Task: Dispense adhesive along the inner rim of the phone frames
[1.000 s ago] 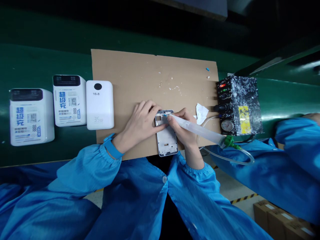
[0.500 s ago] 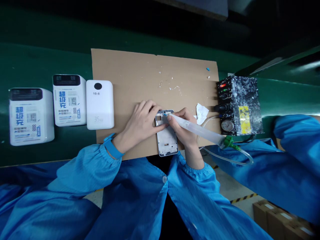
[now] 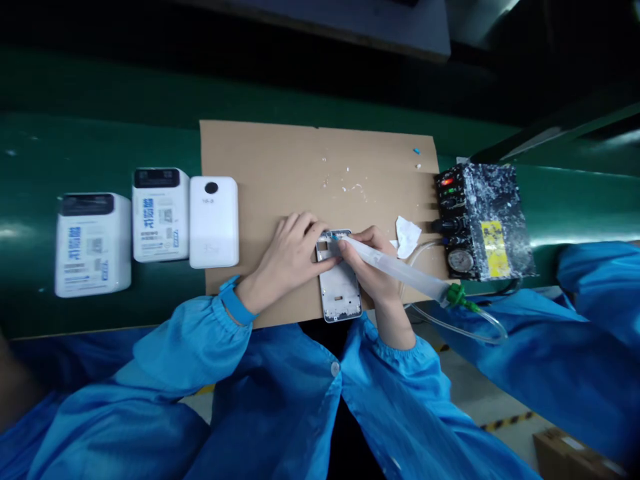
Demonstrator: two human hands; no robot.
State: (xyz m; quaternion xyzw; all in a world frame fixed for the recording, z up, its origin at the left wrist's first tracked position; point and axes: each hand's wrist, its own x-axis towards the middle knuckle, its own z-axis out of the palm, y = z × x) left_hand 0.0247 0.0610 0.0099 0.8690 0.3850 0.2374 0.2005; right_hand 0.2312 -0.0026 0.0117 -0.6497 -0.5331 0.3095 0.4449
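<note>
A flat white casing shell (image 3: 341,293) with a thin dark rim lies on the cardboard near its front edge. My left hand (image 3: 293,257) grips the shell's far left part, fingers at the far edge and thumb lying across it. In my right hand (image 3: 373,270) is a translucent dispensing syringe (image 3: 400,268), slanted, with its blue tip (image 3: 335,237) at the far end of the shell. Whether the tip touches the shell I cannot tell. From the syringe's green cap (image 3: 456,295) a clear tube (image 3: 493,337) loops back toward the dispenser box.
White power banks (image 3: 214,227) stand left, partly on the cardboard sheet (image 3: 270,153). A black, white-smeared dispenser box (image 3: 493,200) with a gauge stands right. Near it lie a white paper scrap (image 3: 407,235) and crumbs. Another person's blue sleeve (image 3: 597,273) is far right.
The view has shifted, so the bench things appear lower and mostly farther right. Both hands keep their holds, with the syringe tip still at the shell's far end. A blurred shape appears at lower left.
</note>
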